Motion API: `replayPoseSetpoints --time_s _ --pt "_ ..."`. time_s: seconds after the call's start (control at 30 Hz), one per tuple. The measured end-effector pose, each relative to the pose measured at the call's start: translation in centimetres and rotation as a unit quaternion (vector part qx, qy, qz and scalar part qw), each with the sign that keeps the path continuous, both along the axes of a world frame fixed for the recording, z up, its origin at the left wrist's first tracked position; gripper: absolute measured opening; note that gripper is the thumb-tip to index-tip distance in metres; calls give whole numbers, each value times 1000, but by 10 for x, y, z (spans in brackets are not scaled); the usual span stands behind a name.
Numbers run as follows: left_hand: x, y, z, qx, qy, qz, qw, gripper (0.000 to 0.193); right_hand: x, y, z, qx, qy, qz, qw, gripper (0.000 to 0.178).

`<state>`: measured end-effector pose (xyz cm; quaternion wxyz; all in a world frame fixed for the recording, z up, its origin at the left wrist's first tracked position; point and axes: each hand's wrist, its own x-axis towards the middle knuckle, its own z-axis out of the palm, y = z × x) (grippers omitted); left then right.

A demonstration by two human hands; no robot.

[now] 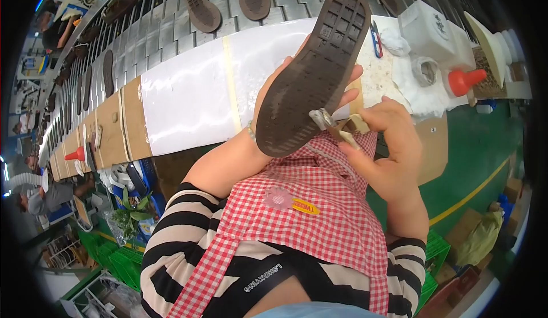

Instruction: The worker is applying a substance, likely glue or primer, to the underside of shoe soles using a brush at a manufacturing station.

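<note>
A dark brown shoe sole [314, 78] lies tilted across my left hand [264, 96], its treaded grid side facing up. The fingers of that hand wrap round from beneath, with their tips showing at the sole's right edge. In my right hand [394, 147] a pair of metal tweezers [341, 128] is pinched between thumb and fingers, with pale padding on its grips. A whitish wad [322, 118] sits at the tweezers' tip, at the sole's lower right edge; whether it presses on the sole I cannot tell.
A white-covered work board [188, 95] runs along a slatted metal conveyor [165, 44] carrying several soles. At right are snips [376, 39], a white plastic container [428, 29], a glass jar [425, 70] and a red-nozzled bottle [465, 81]. Green crates [117, 255] stand lower left.
</note>
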<state>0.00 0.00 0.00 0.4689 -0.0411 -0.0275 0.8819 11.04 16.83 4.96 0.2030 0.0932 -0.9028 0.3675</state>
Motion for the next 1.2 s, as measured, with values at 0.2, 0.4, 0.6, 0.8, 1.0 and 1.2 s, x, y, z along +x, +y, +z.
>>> replayPoseSetpoints --time_s 0.2,0.4,0.6,0.8,1.0,1.2 --pt "2 -3 -4 9 4 -11 1000 56 -14 12 1 47 72 -111 990 41" --pt "0 -5 -10 32 91 -18 995 57 -15 13 4 73 103 -50 991 44" --pt "0 1 -5 -136 71 59 986 56 -18 5 7 182 142 -81 970 46" --pt "-22 6 -18 -80 74 116 987 53 -3 -32 -17 150 116 71 979 44" --pt "-23 -1 -27 -80 95 127 984 50 -5 -34 -9 95 94 119 984 39" --pt "-22 -1 -27 -70 78 116 988 49 -7 -42 -8 79 66 137 985 44"
